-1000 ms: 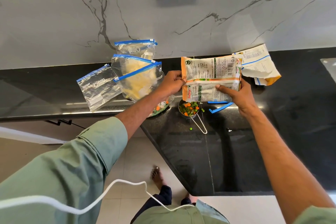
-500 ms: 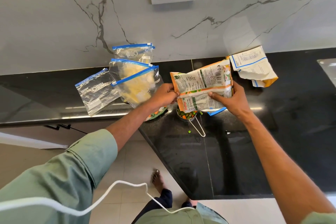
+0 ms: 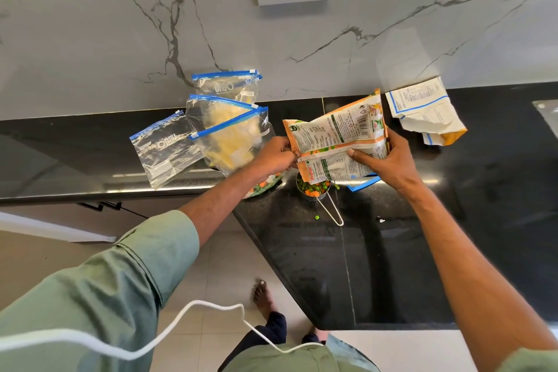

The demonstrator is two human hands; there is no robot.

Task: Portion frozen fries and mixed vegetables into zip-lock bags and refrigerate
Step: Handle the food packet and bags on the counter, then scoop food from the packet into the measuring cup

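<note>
Black counter [image 3: 392,266]: packet [image 3: 338,136] tipped further over cup [image 3: 312,190], gripped by left hand [image 3: 276,154] and right hand [image 3: 389,160]; likely pouring vegetables.

We wear a sage-green shirt [image 3: 90,296] with turned-back sleeves, dark navy trousers [image 3: 273,328] and a trailing white cord [image 3: 211,302].

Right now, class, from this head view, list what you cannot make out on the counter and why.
Head view throughout:
- Measuring cup: its far part, hidden by the vegetable packet.
- Blue clip: mostly under the packet and the right hand.
- Bag of mixed vegetables: largely covered by the left forearm and a fries bag.
- Pale object at the right edge: cut off by the frame.
- Packet print: too small to read.
</note>
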